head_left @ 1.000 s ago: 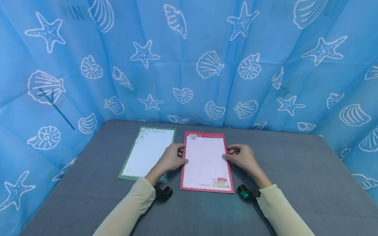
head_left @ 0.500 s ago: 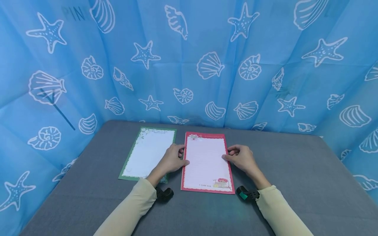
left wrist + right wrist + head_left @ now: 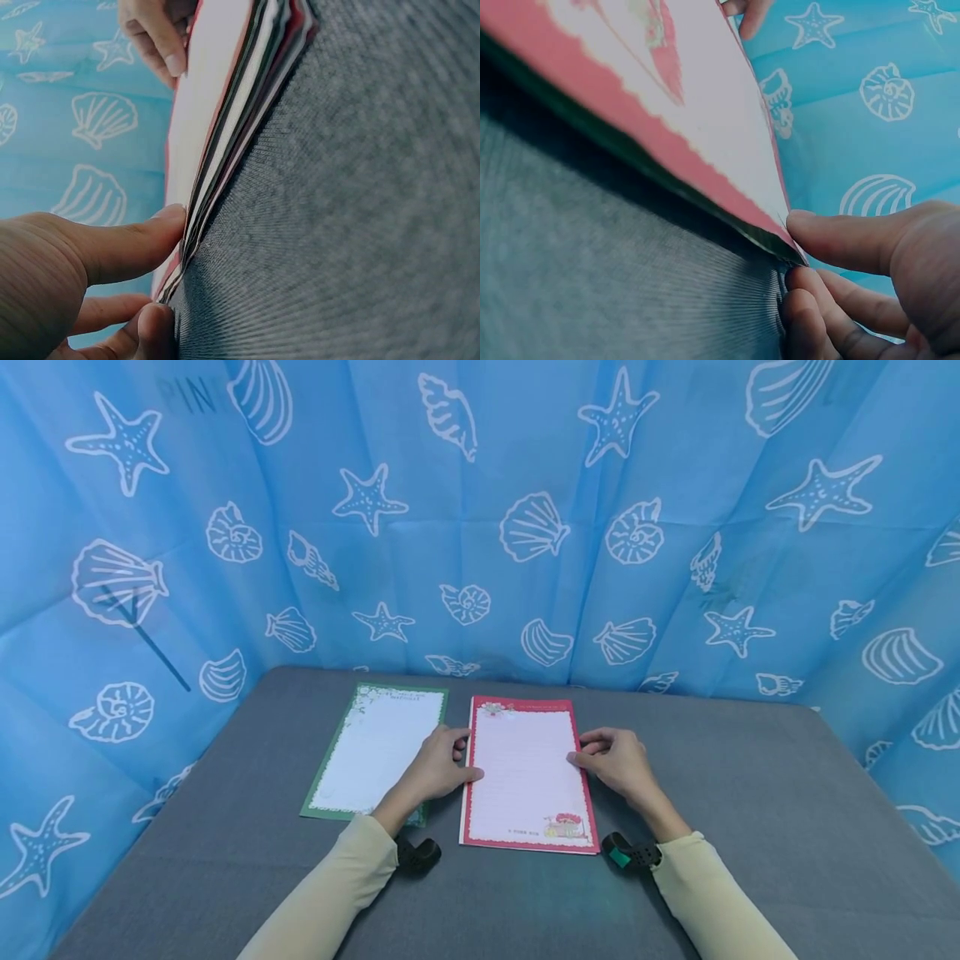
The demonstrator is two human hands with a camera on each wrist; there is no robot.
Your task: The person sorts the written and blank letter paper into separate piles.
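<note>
A stack of lined writing paper (image 3: 525,777) with a red border and pale pink middle lies before me. My left hand (image 3: 435,762) pinches its left edge, thumb on top and fingers beneath. On the opposite edge my right hand (image 3: 617,760) pinches in the same way. In the left wrist view the stacked sheets (image 3: 240,97) fan apart along their edges, showing red, white and dark layers. The right wrist view shows a dark green layer (image 3: 652,169) under the red-bordered top sheet (image 3: 705,97).
A green-bordered sheet (image 3: 378,747) lies to the left, its lower right part behind my left hand and wrist. Grey cloth covers the table (image 3: 720,760). A blue curtain (image 3: 480,552) printed with shells and starfish hangs behind and at the sides.
The red-bordered top sheet has shifted slightly right, so a pale strip of the layers below shows along the left edge. Both hands stay at the edges, my left thumb a little further right.
</note>
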